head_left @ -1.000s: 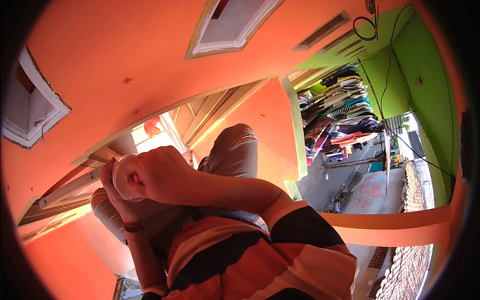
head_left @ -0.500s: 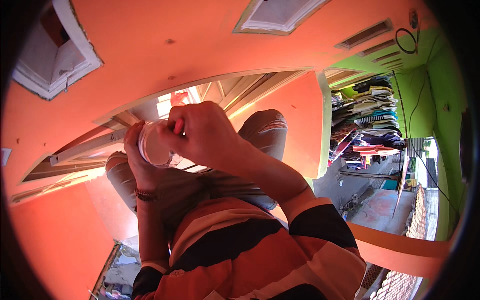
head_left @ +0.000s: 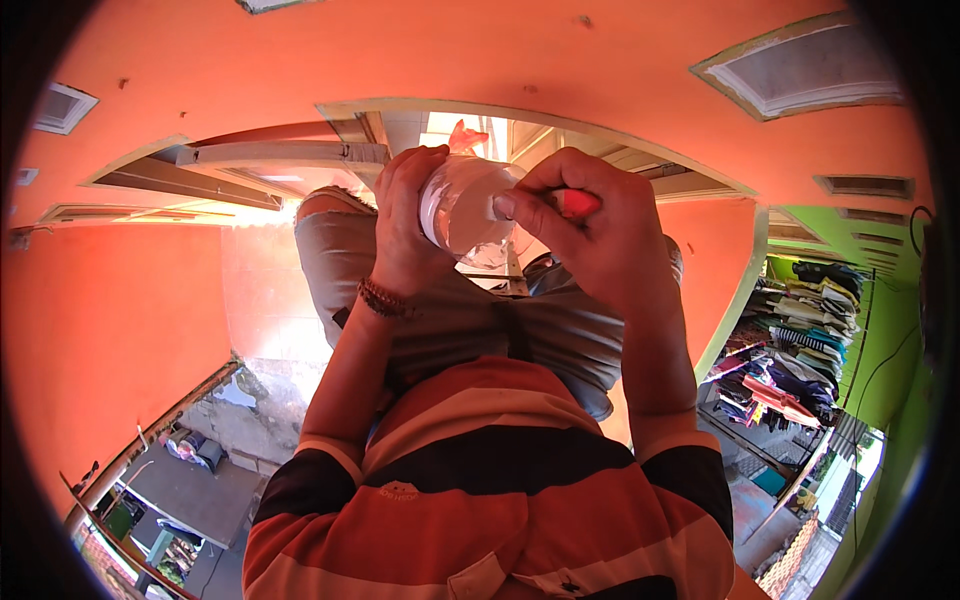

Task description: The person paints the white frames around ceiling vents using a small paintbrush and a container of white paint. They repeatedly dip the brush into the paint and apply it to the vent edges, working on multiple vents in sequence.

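- Head view: the left hand (head_left: 405, 225) is wrapped tight around the middle of a clear plastic bottle with a white label (head_left: 462, 212). The bottle is up in the air, over the person's lap, in front of the orange wall (head_left: 120, 330).
- Head view: the right hand (head_left: 600, 235) has its fingers pinched closed on the small red cap (head_left: 577, 203) at the end of the bottle. The thumb presses on the bottle just beside the cap.
- Head view: the cap looks like it is still on the bottle. I cannot tell if it is tight or a bit loose, because the fingers hide most of it.
- Head view: so both hands have their hold, and that part looks done. Getting the cap off, or all the way on, looks like the part still left.
- Head view: the person wears grey shorts (head_left: 470, 330) and a striped orange and black shirt (head_left: 490, 480). A bead wristband (head_left: 385, 298) sits on the left wrist. Folded clothes (head_left: 800, 340) are stacked well off to the right.
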Action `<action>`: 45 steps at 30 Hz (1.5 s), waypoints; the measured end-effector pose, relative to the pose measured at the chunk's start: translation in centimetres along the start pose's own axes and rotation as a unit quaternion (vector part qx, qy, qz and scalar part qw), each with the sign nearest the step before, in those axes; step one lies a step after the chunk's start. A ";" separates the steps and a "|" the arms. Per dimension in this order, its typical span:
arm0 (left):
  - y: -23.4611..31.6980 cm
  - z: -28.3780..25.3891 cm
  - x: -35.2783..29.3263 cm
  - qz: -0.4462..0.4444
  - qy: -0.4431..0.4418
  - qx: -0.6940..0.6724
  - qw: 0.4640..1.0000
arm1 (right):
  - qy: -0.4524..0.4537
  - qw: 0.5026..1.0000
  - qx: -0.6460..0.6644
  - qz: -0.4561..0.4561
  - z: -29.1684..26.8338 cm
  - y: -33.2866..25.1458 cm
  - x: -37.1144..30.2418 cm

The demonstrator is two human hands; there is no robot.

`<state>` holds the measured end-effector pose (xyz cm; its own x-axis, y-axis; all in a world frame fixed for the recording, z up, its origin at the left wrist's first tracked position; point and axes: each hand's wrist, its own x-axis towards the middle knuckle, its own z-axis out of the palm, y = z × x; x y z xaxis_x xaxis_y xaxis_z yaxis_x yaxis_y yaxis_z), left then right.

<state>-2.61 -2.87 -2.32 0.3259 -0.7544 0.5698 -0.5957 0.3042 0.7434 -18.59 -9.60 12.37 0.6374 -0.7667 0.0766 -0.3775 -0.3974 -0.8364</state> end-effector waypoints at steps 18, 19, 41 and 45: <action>-0.2 -0.7 -0.1 0.012 -0.002 0.031 0.999 | -0.165 0.986 -0.003 0.018 -0.4 0.6 1.3; -0.2 -0.8 -0.1 0.014 -0.003 0.035 0.999 | -0.171 0.985 0.001 0.014 -0.3 0.8 1.2; -0.6 -1.0 -0.3 0.007 -0.007 0.059 0.998 | 0.028 0.979 0.144 0.142 0.0 2.2 -1.0; -1.1 -1.1 -0.2 0.027 -0.023 0.117 0.993 | 0.076 0.978 0.139 0.138 -0.5 1.9 -1.1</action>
<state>-1.22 -2.43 -2.87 0.2585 -0.7685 0.5853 -0.7670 0.2050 0.6080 -20.30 -9.79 10.98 0.4224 -0.8997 -0.1104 -0.3109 -0.0293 -0.9500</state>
